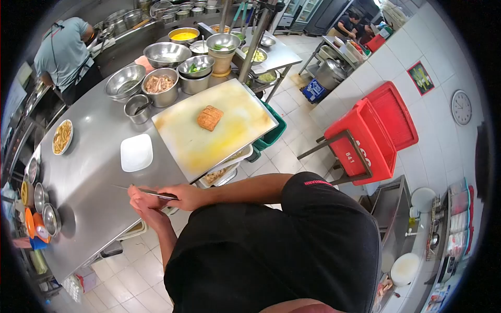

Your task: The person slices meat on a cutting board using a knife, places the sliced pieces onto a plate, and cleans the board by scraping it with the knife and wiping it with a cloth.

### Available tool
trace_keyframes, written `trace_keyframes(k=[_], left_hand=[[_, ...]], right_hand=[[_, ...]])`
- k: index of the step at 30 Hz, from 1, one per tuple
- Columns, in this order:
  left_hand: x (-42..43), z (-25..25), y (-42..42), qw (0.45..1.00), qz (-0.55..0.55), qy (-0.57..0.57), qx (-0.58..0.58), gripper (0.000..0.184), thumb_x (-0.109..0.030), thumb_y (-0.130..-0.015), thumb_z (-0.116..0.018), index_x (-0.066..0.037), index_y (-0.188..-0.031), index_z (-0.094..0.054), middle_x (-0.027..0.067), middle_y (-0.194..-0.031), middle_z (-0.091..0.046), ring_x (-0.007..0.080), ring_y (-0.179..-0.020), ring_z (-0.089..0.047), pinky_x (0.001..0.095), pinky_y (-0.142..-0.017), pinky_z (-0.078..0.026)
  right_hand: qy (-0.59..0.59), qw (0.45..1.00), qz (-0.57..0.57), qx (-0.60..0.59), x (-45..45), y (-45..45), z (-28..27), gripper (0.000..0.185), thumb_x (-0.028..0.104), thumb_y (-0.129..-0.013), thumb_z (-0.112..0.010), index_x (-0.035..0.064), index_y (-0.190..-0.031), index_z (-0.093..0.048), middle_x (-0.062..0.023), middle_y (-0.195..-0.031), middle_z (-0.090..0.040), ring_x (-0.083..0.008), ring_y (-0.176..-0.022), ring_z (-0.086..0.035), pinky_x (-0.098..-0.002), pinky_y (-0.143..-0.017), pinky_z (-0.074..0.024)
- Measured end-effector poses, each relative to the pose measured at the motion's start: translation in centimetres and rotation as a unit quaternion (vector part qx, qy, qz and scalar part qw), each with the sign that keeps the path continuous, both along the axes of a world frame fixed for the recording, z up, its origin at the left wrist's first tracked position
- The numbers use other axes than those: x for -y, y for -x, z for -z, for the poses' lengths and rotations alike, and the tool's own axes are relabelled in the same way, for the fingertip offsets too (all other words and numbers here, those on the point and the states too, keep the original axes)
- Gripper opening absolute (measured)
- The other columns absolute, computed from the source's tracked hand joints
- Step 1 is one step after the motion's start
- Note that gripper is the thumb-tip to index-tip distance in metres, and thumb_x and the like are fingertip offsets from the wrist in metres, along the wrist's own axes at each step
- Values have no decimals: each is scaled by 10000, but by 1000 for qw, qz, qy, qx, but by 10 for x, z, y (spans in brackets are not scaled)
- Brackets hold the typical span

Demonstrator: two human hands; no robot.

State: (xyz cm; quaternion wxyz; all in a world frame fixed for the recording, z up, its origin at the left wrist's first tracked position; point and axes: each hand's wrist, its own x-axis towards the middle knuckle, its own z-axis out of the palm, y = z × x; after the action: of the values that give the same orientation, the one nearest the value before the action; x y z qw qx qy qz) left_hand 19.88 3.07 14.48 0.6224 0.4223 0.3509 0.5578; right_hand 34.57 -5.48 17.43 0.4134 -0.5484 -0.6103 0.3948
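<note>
My right hand (189, 196) is closed around the handle of a knife (166, 196), held over the front edge of the steel table. The thin blade points left. My left hand (143, 201) is wrapped around the blade's middle, hiding part of it, and the tip shows beyond its fingers. Ahead lies a white cutting board (209, 148) with yellow stains. On it sits a golden-brown, crisp-looking block of food (210, 118) with cut lines across its top. To the left of the board stands a square white plate (136, 153) with nothing on it.
Behind the board are a pot of sliced meat (160, 83), steel bowls (167, 54) and a small pot (138, 108). A dish of food (63, 136) stands at left. A red cooler (360, 141) is at right. One co-worker (68, 57) bends over the far-left counter.
</note>
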Motion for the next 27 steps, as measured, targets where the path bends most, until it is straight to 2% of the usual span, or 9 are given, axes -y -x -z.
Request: trace_keyframes(k=[2, 5, 10, 12, 16, 19, 21, 25, 27], left_hand=[[-6, -16, -3, 999, -16, -1, 40, 596, -535, -1104, -356, -5, -1289, -553, 125, -1207, -592, 270, -985, -653, 404, -881, -546], [-26, 4, 18, 995, 39, -9, 96, 622, -617, -1025, -433, -37, -1241, -490, 158, -1093, -621, 301, -920, -670, 444, -758, -575], [-29, 14, 49, 976, 23, 146, 160, 630, -622, -1027, -396, -49, -1220, -573, 172, -1188, -657, 294, -871, -679, 437, -699, -574], [-28, 26, 64, 971, 68, 128, 189, 666, -639, -1042, -393, -59, -1322, -561, 172, -1259, -647, 302, -973, -675, 468, -817, -571], [-30, 16, 70, 964, 79, 122, 223, 742, -667, -1050, -399, -49, -1445, -509, 181, -1330, -625, 325, -1172, -628, 510, -1013, -523], [-33, -14, 64, 917, 234, 46, 320, 777, -659, -1037, -466, -39, -1505, -440, 201, -1337, -617, 382, -1218, -595, 544, -1066, -493], [-23, -69, 45, 954, 215, -61, 199, 666, -651, -1024, -515, -31, -1230, -645, 166, -1158, -673, 382, -1168, -619, 560, -1065, -492], [-79, 18, 73, 943, 214, -46, 249, 503, -548, -1053, -530, -76, -1213, -598, 117, -1211, -648, 273, -1143, -621, 475, -1054, -505], [-104, 47, 97, 920, 267, -50, 282, 368, -441, -1086, -526, -100, -1206, -589, 73, -1260, -629, 221, -1206, -606, 458, -1094, -478]], right_hand=[[-7, 999, -7, 40, -13, 15, 6, 518, 106, -929, -694, 51, -1425, -556, -229, -1262, -677, -402, -1151, -667, -462, -938, -539], [-22, 998, -51, 36, -24, 33, 13, 520, 98, -918, -702, 47, -1415, -556, -231, -1218, -688, -413, -1125, -673, -475, -921, -535], [-11, 992, -121, 18, -7, 23, 3, 603, 99, -911, -703, 59, -1482, -516, -225, -1122, -703, -397, -1017, -691, -467, -876, -534], [-23, 990, -135, 22, -2, 14, 13, 593, 119, -938, -689, 62, -1499, -506, -190, -1070, -713, -334, -906, -710, -436, -806, -553], [257, 941, -95, -201, 2, 2, -59, 465, 241, -1060, -598, 102, -1498, -522, -24, -925, -674, -84, -647, -580, -279, -551, -498], [272, 901, -98, -323, -13, 0, -39, 439, 248, -1087, -564, 120, -1505, -523, -23, -911, -669, -84, -643, -572, -266, -542, -493], [249, 910, -88, -319, -13, -8, -16, 457, 248, -1070, -562, 102, -1501, -518, -41, -882, -651, -113, -589, -539, -275, -527, -475], [219, 956, -47, -190, 25, -39, -5, 404, 228, -1058, -581, 85, -1437, -578, -46, -915, -669, -107, -678, -583, -284, -566, -491], [182, 970, 5, -163, 61, -56, -15, 368, 206, -1056, -584, 44, -1384, -616, -49, -1010, -687, -131, -836, -632, -314, -721, -544]])
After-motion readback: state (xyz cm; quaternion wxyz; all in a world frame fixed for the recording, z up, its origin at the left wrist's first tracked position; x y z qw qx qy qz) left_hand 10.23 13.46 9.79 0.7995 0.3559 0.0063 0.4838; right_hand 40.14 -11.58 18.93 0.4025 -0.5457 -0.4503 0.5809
